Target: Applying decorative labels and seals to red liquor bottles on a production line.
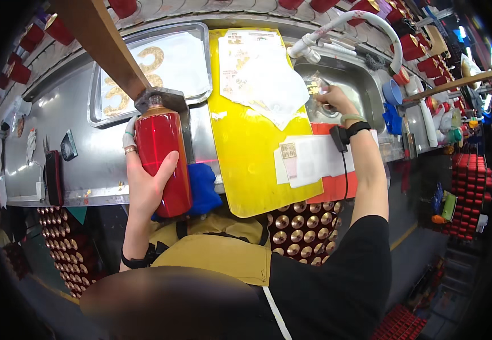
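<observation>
My left hand [150, 181] is wrapped round a glossy red bottle [163, 161], thumb across its front and a white cover on one finger. The bottle's neck end sits at a metal bracket [161, 97] on a wooden bar [107, 42]. My right hand [336, 100] reaches over the near left part of the metal sink [359, 73], fingers closed in a pinch. Next to its fingertips lies a small gold-patterned piece [314, 88] in the sink area; whether the fingers hold it is unclear. A dark wristband with a cable hangs at my right wrist.
A yellow board [246, 164] carries white printed sheets [263, 73]. More white paper [314, 161] lies on a red sheet [332, 188]. A metal tray [205, 62] at the left holds gold ring-shaped decals [152, 56]. A white faucet [348, 20] arches over the sink. Beneath are racked red bottles [300, 235].
</observation>
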`<state>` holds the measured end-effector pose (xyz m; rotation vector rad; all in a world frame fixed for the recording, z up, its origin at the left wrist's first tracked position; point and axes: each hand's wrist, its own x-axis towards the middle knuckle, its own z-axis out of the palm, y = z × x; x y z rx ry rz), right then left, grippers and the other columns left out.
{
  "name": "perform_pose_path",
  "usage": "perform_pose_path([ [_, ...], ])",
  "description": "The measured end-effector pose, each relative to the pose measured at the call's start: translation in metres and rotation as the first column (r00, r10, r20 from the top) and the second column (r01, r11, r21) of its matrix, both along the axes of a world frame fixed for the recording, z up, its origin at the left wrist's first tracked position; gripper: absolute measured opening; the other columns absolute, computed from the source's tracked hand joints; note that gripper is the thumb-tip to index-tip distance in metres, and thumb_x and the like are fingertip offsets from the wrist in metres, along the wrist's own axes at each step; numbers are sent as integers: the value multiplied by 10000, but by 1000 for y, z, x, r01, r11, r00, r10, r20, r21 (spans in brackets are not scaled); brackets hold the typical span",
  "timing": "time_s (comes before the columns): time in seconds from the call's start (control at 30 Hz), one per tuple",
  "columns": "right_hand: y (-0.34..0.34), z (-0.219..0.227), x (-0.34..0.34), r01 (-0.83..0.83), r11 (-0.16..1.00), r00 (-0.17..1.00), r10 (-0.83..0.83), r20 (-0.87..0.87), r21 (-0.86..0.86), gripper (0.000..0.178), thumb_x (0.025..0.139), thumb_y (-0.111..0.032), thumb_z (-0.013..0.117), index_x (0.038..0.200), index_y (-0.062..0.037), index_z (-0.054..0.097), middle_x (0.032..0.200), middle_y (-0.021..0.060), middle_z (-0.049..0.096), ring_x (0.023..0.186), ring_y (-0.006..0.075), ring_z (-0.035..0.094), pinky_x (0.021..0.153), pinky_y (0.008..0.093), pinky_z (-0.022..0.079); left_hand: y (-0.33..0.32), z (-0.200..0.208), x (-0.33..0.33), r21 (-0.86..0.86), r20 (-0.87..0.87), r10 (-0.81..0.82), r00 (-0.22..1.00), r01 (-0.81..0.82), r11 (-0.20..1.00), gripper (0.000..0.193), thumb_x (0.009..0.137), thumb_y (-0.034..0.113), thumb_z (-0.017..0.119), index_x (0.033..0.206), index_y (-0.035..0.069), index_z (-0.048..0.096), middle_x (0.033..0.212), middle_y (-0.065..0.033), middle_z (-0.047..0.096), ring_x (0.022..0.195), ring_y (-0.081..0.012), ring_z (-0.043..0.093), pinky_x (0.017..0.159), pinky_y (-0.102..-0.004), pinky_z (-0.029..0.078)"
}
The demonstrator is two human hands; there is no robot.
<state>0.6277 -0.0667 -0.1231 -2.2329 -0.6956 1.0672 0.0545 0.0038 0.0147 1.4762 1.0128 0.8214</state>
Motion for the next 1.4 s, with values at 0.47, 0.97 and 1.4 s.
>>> perform_pose_path([
  [0.47,2,6,24,73,953,958,15,288,-294,114,758,-112,750,762,-9,701,626,86,642,444,173,542,423,325,416,2,-4,-3,11,-48,-1,999,1,1000,783,905,120,732,1533,2,279,1345,-149,554,1195,-214,583,1013,-348,487],
  [0.97,-2,10,19,-270,942,962,254,-100,-199,313,768,-327,844,709,-72,672,652,4,605,530,101,509,469,298,394,2,-3,-2,7,-30,-2,1000,2,1000,797,903,102,728,1541,-10,264,1374,-151,534,1224,-214,566,1045,-350,465],
  [1.4,-54,107,106,236,935,550,95,830,-264,465,737,-418,825,990,-31,777,972,212,756,982,349,737,832,386,573,3,-7,-3,-13,15,-9,1000,9,1000,797,898,119,737,1539,20,275,1366,-150,532,1210,-218,571,1018,-353,485],
])
